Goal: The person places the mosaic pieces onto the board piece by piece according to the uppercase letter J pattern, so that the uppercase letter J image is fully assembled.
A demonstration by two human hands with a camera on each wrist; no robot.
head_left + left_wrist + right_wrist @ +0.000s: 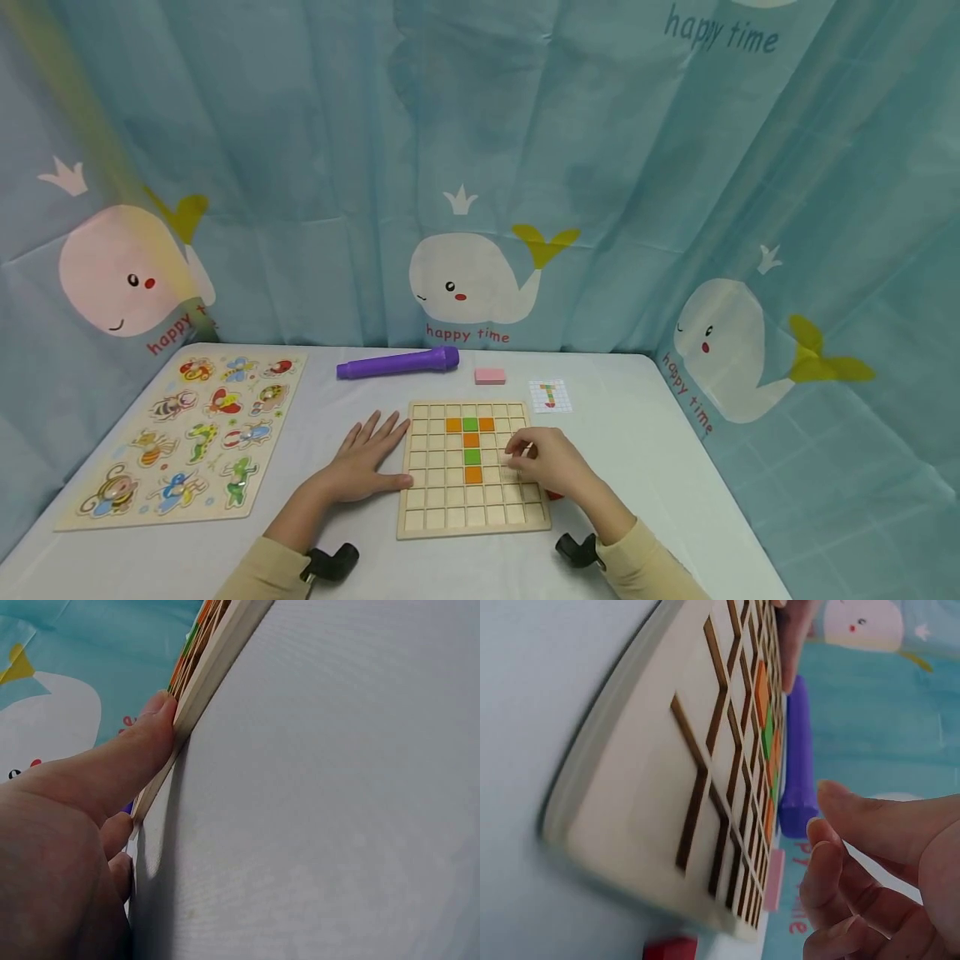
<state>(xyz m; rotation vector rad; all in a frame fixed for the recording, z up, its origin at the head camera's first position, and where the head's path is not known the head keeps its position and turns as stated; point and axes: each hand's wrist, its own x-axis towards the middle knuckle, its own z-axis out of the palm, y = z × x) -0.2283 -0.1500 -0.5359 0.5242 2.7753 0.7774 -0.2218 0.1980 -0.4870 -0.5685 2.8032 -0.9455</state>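
A wooden grid board point(435, 521) lies on the table, with green tiles point(472, 457) and orange tiles point(473, 475) set in a T shape. My left hand point(363, 467) is spread flat at the board's left side. Its thumb point(142, 739) touches the board's edge. Above the board's right part hovers my right hand point(555, 462), fingers loosely bent. In the right wrist view, thumb and forefinger stand slightly apart, and I see nothing between them. A red piece point(671, 950) lies beside the board's right edge, mostly hidden under the right hand in the head view.
Behind the board lie a purple marker-like stick point(397, 363), a pink block point(490, 377) and a small pattern card point(550, 397) showing a coloured figure on a grid. An insect puzzle board point(180, 442) covers the table's left side. A whale-print curtain point(337, 167) hangs around the table.
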